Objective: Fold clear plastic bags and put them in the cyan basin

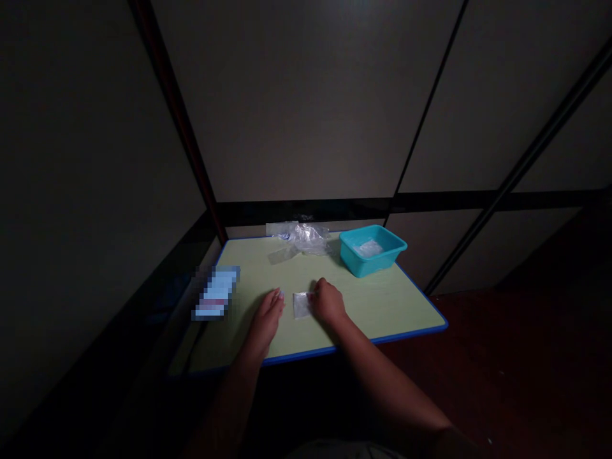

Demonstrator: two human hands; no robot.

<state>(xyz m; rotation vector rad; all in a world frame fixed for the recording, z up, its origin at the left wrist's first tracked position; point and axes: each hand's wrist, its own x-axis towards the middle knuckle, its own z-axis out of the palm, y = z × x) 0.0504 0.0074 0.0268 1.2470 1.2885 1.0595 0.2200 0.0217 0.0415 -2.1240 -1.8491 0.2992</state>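
A small, clear, flat plastic bag (pixel 301 306) lies on the low table near its front middle. Its right end is under the curled fingers of my right hand (pixel 329 302), which appears to pinch it. Just left of the bag, and apart from it, is my left hand (pixel 268 315). The fingers of that hand are drawn together, with something small and whitish at the tips that I cannot make out. Behind both hands, a crumpled heap of clear plastic bags (pixel 308 237) rests at the table's far edge.
A turquoise plastic basket (pixel 370 264) with clear plastic inside stands at the far right of the yellow-topped, blue-edged table (pixel 392 312). Along the left edge lies a blurred, pale rectangular thing (pixel 217 292). Light panels (pixel 306 115) rise close behind the table.
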